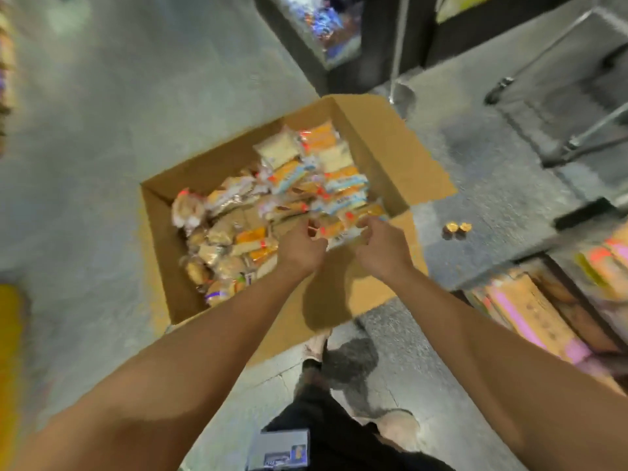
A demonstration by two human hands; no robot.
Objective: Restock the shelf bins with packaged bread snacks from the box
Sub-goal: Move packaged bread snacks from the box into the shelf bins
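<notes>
An open cardboard box (380,130) sits on the floor, filled with several packaged bread snacks (306,171) in clear, orange and blue wrappers. My left hand (300,249) and my right hand (380,244) reach into the box's near right corner. Both close their fingers on the ends of one orange-and-white snack packet (339,227) between them. The frame is blurred, so the grip is hard to read in detail.
Shelf bins (530,307) with packaged goods stand at the lower right. Two small gold-wrapped items (457,228) lie on the grey floor right of the box. Metal cart legs (584,137) stand at the upper right. My legs and shoes (401,426) are below the box.
</notes>
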